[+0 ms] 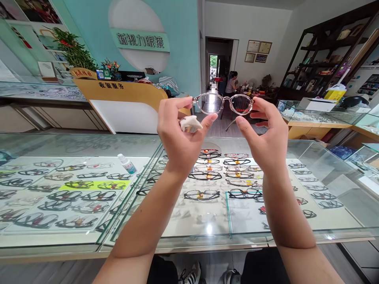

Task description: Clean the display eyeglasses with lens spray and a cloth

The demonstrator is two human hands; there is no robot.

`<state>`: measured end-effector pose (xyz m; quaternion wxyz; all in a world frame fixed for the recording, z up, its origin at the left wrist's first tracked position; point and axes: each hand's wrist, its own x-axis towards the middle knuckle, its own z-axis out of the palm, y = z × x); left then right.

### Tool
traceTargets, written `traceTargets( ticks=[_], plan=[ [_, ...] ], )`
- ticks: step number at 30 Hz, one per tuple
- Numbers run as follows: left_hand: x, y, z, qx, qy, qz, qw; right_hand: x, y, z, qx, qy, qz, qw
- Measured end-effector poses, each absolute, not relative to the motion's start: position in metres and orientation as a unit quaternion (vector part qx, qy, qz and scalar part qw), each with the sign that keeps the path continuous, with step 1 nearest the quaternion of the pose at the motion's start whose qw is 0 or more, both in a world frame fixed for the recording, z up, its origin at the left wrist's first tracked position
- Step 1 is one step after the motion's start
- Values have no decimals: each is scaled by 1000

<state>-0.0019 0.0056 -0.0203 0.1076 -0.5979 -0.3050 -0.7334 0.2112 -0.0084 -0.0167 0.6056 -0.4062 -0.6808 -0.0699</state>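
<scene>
A pair of eyeglasses [226, 98] with a clear, round frame is held up in front of me, above the glass display case. My left hand [180, 134] pinches the left end of the frame, and a crumpled white cloth [191, 123] is tucked in its palm. The right end of the frame is gripped by my right hand [265, 132], thumb below and fingers behind. One thin temple arm hangs down near the right thumb. Red lettering shows on the right lens.
Below my arms, the glass display case [207, 236] holds rows of eyeglasses. A small white spray bottle [127, 164] stands on the glass at left. Behind are a yellow-and-white counter [127, 96], a doorway, a seated person [231, 83] and more glass cases [314, 114] at right.
</scene>
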Motion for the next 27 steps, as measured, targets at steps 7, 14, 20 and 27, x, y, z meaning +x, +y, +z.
traceTargets(
  ticks=[7,14,20,27],
  plan=[
    [-2,5,-20,-605,-297,-724,147,209,-5,-17,-404,-684,-60,604],
    [-2,3,-19,-615,-290,-722,126,202,-9,-13,-427,-672,-23,605],
    [-1,3,-18,-607,-296,-724,138,201,-10,-12,-436,-670,-13,601],
    [-1,6,-19,-595,-309,-724,164,200,-11,-12,-428,-664,-33,612]
  ],
)
